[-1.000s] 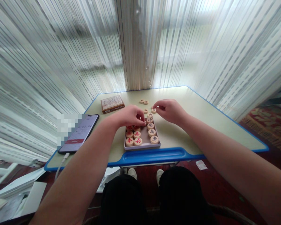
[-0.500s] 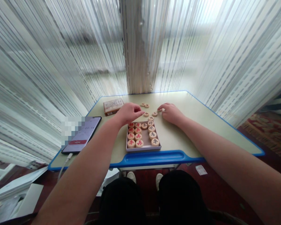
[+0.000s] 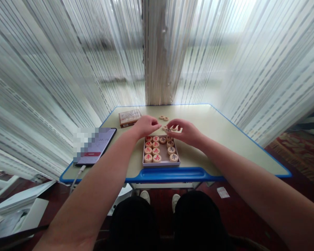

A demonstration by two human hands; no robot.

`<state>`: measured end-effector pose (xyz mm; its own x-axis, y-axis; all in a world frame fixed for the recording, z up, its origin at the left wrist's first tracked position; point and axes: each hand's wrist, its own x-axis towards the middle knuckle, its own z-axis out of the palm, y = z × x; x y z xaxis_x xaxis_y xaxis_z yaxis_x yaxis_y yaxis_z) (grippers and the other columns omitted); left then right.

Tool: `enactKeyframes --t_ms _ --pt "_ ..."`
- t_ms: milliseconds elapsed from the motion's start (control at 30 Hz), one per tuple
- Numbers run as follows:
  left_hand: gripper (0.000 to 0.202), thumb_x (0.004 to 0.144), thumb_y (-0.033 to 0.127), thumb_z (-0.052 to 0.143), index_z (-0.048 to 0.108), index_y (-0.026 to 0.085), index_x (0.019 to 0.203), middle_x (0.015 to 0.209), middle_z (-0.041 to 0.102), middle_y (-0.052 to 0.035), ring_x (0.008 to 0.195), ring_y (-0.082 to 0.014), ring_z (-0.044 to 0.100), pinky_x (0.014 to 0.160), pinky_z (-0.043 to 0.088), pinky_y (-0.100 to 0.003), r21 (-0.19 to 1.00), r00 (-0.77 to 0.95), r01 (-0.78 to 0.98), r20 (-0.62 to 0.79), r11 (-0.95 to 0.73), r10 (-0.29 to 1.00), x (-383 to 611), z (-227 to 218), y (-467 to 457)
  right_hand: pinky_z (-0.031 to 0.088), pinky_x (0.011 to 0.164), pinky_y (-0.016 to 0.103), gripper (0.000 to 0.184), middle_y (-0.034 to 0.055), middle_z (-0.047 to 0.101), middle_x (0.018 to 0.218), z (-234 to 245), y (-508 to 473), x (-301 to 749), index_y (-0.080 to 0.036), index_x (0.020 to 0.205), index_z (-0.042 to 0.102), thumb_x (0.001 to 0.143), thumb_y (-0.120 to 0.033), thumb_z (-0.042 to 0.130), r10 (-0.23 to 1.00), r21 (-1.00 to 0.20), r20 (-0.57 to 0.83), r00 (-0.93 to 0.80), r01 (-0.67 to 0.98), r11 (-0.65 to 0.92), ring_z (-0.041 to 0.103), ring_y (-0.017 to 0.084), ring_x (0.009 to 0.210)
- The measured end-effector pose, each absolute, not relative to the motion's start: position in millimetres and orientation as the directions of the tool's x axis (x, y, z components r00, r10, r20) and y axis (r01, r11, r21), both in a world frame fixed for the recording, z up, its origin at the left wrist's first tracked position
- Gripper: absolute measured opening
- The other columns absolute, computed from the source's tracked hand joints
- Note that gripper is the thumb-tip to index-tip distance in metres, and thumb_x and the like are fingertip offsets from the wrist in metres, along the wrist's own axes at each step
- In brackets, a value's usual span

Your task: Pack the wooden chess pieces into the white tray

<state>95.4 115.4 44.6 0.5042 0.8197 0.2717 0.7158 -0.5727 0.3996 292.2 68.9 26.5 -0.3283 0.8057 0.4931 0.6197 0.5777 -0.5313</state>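
A shallow grey tray [image 3: 161, 163] on the table holds several round wooden chess pieces [image 3: 152, 151] with red and black characters. My left hand [image 3: 146, 124] hovers just beyond the tray's far left corner, fingers curled in a pinch; what it holds is hidden. My right hand [image 3: 185, 131] is over the tray's far right corner, fingers pinched on a wooden piece [image 3: 168, 129]. Two more loose pieces [image 3: 163, 118] lie farther back on the table.
A brown chess box [image 3: 129, 117] lies at the back left of the blue-edged table [image 3: 172, 173]. A phone [image 3: 95, 146] with a cable lies at the left edge. Striped curtains hang behind. My knees and shoes are under the table.
My right hand has moved left and toward the tray, lifting a piece. My left hand drew slightly back from the tray to its far left corner. The view shifted a little.
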Motion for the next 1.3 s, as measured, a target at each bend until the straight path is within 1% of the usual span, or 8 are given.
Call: enactKeyframes --t_ms 167,333,467,667,1000,1133,1233,1300 --pt "0.037 0.076 0.044 0.052 0.069 0.011 0.071 0.058 0.059 -0.0021 0.055 -0.0114 0.047 0.052 0.03 -0.024 0.37 0.534 0.708 0.277 -0.602 0.799 96.3 43.0 118.5 0.044 0.08 0.033 0.009 0.0039 0.067 0.083 31.8 54.8 277.5 -0.019 0.078 0.068 0.069 -0.02 0.068 0.732 -0.454 0.473 -0.491 0.577 0.679 0.057 0.017 0.084" --pt "0.036 0.077 0.042 0.052 0.068 0.011 0.068 0.057 0.058 -0.0019 0.054 -0.0106 0.045 0.052 0.029 -0.024 0.376 0.543 0.692 0.291 -0.616 0.788 98.6 46.7 113.8 0.041 0.088 0.036 0.006 0.0036 0.069 0.084 32.2 54.2 273.8 -0.019 0.075 0.069 0.07 -0.02 0.069 0.746 -0.455 0.454 -0.487 0.593 0.664 0.056 0.019 0.089" --pt "0.035 0.077 0.041 0.052 0.068 0.011 0.068 0.056 0.058 -0.0012 0.053 -0.0098 0.044 0.052 0.028 -0.024 0.383 0.542 0.681 0.311 -0.624 0.781 99.3 49.5 110.6 0.04 0.089 0.036 0.005 0.0023 0.069 0.084 29.2 56.6 271.8 -0.021 0.074 0.07 0.069 -0.02 0.068 0.791 -0.484 0.423 -0.443 0.627 0.61 0.056 0.02 0.091" --pt "0.035 0.077 0.041 0.052 0.068 0.011 0.067 0.056 0.058 -0.0013 0.052 -0.0098 0.043 0.052 0.029 -0.024 0.362 0.552 0.683 0.314 -0.635 0.773 100.3 49.7 110.3 0.037 0.092 0.038 0.007 0.0023 0.069 0.091 28.8 58.6 272.4 -0.021 0.074 0.07 0.071 -0.018 0.064 0.779 -0.478 0.382 -0.498 0.615 0.627 0.056 0.02 0.092" --pt "0.036 0.077 0.041 0.052 0.065 0.011 0.064 0.054 0.055 -0.0005 0.052 -0.0095 0.043 0.052 0.028 -0.024 0.378 0.558 0.677 0.296 -0.631 0.776 100.3 51.2 108.6 0.041 0.084 0.037 0.016 0.0047 0.067 0.086 31.4 56.4 276.5 -0.02 0.075 0.069 0.072 -0.013 0.056 0.725 -0.406 0.491 -0.483 0.609 0.681 0.053 0.02 0.086" --pt "0.036 0.077 0.042 0.052 0.065 0.011 0.063 0.054 0.055 -0.0005 0.053 -0.0099 0.043 0.053 0.028 -0.025 0.399 0.547 0.683 0.276 -0.612 0.79 99.2 51.2 109.2 0.042 0.082 0.036 0.018 0.0051 0.065 0.086 27.2 63.9 282.1 -0.02 0.075 0.069 0.072 -0.011 0.053 0.728 -0.402 0.535 -0.429 0.628 0.666 0.053 0.02 0.084" --pt "0.036 0.076 0.042 0.052 0.066 0.011 0.065 0.055 0.055 -0.0005 0.054 -0.0104 0.044 0.053 0.028 -0.025 0.417 0.54 0.692 0.244 -0.59 0.806 97.3 50.0 111.1 0.042 0.084 0.038 0.015 0.0067 0.064 0.089 25.9 67.1 285.2 -0.019 0.081 0.069 0.074 -0.017 0.056 0.739 -0.42 0.539 -0.404 0.632 0.651 0.054 0.021 0.088" --pt "0.037 0.076 0.043 0.051 0.066 0.011 0.066 0.055 0.056 -0.0006 0.054 -0.0107 0.044 0.052 0.029 -0.025 0.419 0.535 0.699 0.231 -0.579 0.813 96.3 48.8 112.6 0.042 0.087 0.039 0.016 0.0077 0.063 0.093 26.6 66.0 285.0 -0.02 0.087 0.07 0.077 -0.025 0.058 0.729 -0.417 0.521 -0.445 0.612 0.672 0.054 0.022 0.092"
